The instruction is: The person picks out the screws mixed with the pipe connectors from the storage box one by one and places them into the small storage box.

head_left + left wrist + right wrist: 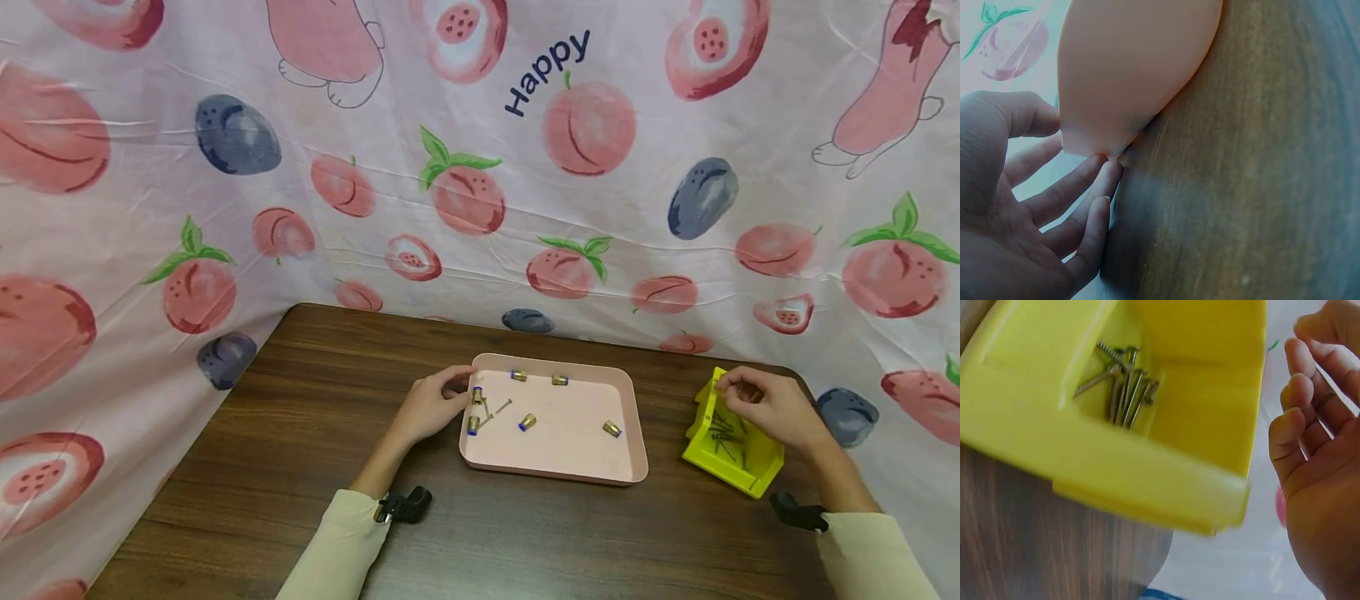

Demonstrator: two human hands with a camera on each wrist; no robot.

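Note:
My left hand (437, 406) is at the left end of a shallow pink tray (555, 474). In the left wrist view its thumb and fingertips rest against the outer wall at the tray's corner. Several brass fittings with blue ends lie in the tray, one fitting (528, 422) near the middle. Screws (504, 407) lie by its left side. Over the right side of a yellow bin (738, 482) hovers my right hand (772, 404), fingers loosely bent, thumb near the index fingertip, nothing visible between them. Several screws (1125, 394) lie on the bin's floor.
A dark wooden table (360, 367) bears the tray and the bin, with a strip of tabletop between them. Behind it and along its sides hangs a fruit-print cloth (465, 292). Black straps (408, 505) sit at both wrists.

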